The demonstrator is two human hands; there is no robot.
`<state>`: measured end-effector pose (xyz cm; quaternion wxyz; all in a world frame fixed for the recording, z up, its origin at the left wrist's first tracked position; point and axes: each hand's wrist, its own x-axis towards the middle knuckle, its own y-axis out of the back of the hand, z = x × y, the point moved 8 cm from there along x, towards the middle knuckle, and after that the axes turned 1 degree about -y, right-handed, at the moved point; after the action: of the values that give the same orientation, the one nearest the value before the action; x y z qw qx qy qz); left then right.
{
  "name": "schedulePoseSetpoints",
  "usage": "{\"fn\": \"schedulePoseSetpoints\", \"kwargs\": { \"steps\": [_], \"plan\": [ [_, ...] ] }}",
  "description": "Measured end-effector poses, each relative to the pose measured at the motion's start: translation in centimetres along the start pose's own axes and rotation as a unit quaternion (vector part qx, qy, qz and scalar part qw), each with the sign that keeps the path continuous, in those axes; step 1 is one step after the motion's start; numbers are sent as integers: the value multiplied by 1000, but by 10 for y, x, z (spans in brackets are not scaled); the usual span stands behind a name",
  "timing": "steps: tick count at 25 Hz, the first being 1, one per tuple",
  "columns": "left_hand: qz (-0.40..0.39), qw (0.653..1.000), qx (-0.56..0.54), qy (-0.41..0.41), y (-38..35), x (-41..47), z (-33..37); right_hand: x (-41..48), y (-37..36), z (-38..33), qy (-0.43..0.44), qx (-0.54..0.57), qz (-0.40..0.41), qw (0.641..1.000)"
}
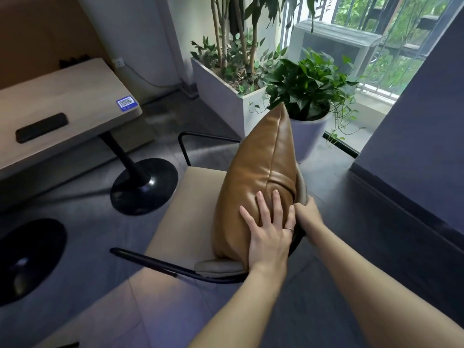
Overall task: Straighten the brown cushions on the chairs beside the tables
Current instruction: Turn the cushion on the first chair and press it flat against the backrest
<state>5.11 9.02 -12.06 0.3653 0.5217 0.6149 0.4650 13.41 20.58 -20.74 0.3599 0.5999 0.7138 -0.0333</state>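
Now the brown cushion [261,172] stands on the chair [190,212] in the middle of the frame. Left hand [270,232] lies flat, fingers spread, on it. Right hand [307,214] pinches its right edge.

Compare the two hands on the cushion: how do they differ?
The left hand lies flat with spread fingers on the cushion's front face; the right hand is curled, pinching its edge by the chair back. The left hand wears a ring and shows fully; the right hand's fingers are partly hidden. Both touch the cushion's lower part.
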Motion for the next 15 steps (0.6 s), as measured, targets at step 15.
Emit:
{"fn": "schedulePoseSetpoints", "kwargs": {
  "steps": [15],
  "plan": [
    [-47,996,-25,-74,-26,-66,-97,-68,-68,17,10,54,-88,995]
  ]
}}
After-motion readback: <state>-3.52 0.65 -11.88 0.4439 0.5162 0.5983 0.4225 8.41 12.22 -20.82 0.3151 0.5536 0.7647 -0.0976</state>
